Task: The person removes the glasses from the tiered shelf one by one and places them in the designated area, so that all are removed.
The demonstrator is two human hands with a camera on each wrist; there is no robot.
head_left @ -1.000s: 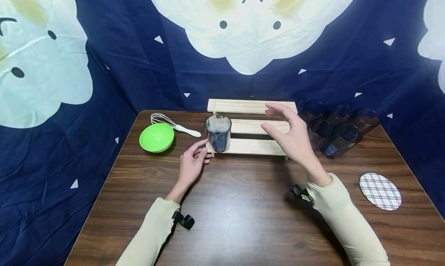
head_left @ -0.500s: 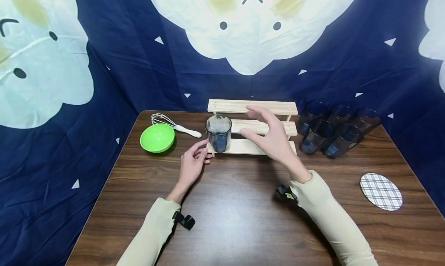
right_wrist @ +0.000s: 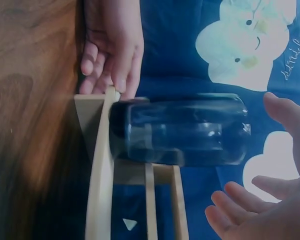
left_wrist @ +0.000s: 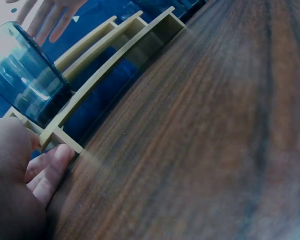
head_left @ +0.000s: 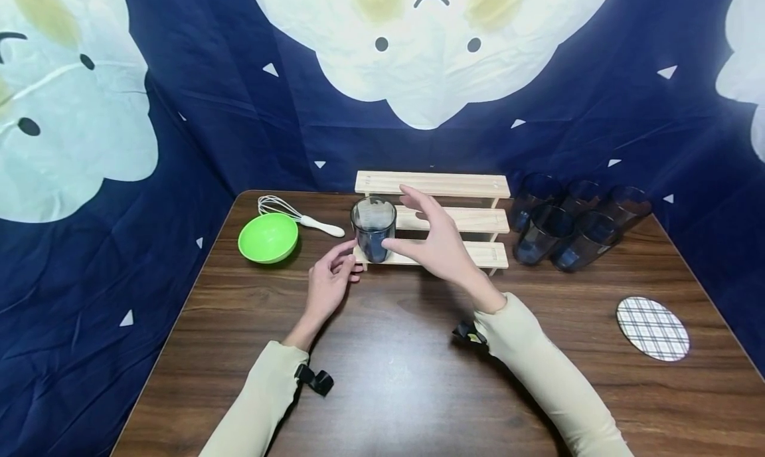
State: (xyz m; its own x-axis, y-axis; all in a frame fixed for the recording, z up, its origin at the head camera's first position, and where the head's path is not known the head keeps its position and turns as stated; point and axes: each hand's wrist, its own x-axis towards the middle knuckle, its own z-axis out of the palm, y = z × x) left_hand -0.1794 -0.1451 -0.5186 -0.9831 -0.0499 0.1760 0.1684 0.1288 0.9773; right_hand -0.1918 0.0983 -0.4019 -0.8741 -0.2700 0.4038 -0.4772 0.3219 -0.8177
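A dark blue-tinted drinking glass [head_left: 374,230] stands upright at the left end of the lowest step of a three-step wooden rack [head_left: 442,219]. My left hand [head_left: 329,277] holds the left end of that step, just below the glass; in the right wrist view its thumb lies at the board's end and the other fingers beside it. Spread wide, my right hand [head_left: 441,244] hovers to the right of the glass. The right wrist view has its fingers [right_wrist: 245,202] and thumb apart beyond the glass's rim, with a gap between hand and glass [right_wrist: 185,130].
Several similar dark glasses [head_left: 545,234] stand grouped at the rack's right. A green bowl [head_left: 269,238] and a white-handled whisk [head_left: 323,226] lie at the left. A round checked coaster [head_left: 653,329] is on the right of the wooden table [head_left: 388,377], with a blue cloth behind.
My right hand has moved left along the rack, from its right end to beside the glass, fingers still spread. The left hand, the glass and the rack have stayed in place.
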